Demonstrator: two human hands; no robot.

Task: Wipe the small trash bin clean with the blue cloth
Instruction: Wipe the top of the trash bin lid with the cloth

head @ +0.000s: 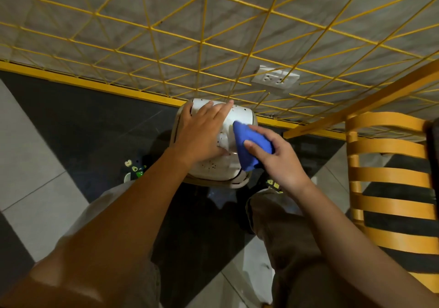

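In the head view, the small white trash bin [209,165] stands on the dark floor tile [95,122] between the person's feet, close to the yellow wire grid [204,46] on the wall. The left hand [202,132] lies spread flat on its speckled lid, gripping nothing. The right hand [275,158] is closed around the bunched blue cloth [244,148], pressing it on the lid's right side. A hard stroke could probably tip the light bin sideways should the bracing palm lift.

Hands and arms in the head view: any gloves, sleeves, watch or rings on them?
None visible. The left hand and right hand are bare, with no gloves, rings or watch, and both forearms show no sleeves as far as the frame reaches.
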